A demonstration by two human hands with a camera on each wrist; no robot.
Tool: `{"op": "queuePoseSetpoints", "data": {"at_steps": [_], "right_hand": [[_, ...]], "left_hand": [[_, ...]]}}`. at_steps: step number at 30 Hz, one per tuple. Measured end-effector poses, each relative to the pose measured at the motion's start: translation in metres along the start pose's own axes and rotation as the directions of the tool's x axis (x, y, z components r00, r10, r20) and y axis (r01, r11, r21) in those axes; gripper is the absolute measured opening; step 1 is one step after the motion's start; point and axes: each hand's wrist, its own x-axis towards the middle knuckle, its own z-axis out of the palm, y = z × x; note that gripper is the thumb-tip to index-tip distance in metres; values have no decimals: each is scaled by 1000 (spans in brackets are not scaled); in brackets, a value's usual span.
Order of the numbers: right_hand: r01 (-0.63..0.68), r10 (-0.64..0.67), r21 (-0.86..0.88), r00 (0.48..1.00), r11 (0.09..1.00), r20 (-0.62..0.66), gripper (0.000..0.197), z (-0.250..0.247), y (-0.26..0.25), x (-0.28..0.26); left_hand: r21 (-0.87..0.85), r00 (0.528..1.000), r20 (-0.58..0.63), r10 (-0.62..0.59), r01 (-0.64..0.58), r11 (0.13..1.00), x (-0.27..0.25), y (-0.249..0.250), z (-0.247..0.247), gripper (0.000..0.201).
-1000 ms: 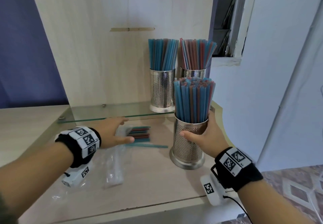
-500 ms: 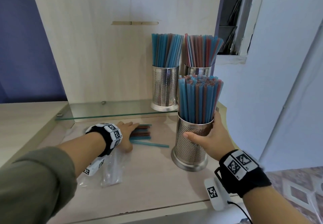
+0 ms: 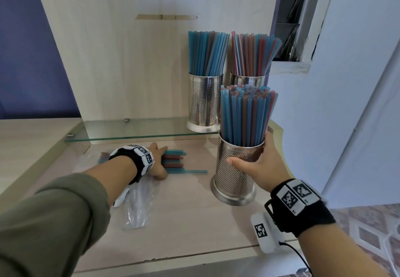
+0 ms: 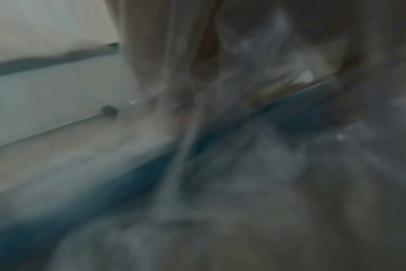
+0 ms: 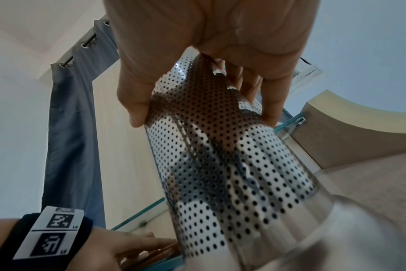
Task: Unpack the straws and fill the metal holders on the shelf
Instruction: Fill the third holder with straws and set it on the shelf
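**Right hand grips a full holder; left hand lies on the loose straws**

The right hand [image 3: 263, 164] wraps its thumb and fingers round the upper wall of a perforated metal holder [image 3: 234, 175], packed with upright straws, its base on the worktop [image 3: 184, 222]. The left hand [image 3: 159, 162] rests on loose straws [image 3: 176, 162] lying flat to the left; whether it grips them cannot be told. Two filled holders [image 3: 204, 101] stand on the far glass shelf [image 3: 138, 130]. An empty plastic wrapper [image 3: 136, 207] lies nearer.
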Motion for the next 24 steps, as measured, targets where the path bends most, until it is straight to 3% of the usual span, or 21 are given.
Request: {"op": "queuePoseSetpoints", "data": {"at_steps": [6,14,18,24], "right_hand": [[-3,3,19,1000,1000,2,108,0,0,0],[-1,1,14,1000,1000,10,114,-1,3,2],[13,-13,18,1000,1000,6,113,-1,1,1],[21,-21,31,1000,999,3,113,-1,-2,-1]], "left_hand": [[91,999,-31,21,-18,996,-7,8,-8,89],[36,953,-260,154,-149,988,-18,-14,11,63],[-15,964,-212,162,-169,986,-29,-17,16,77],[42,958,-177,224,-221,974,-41,-11,19,54]]}}
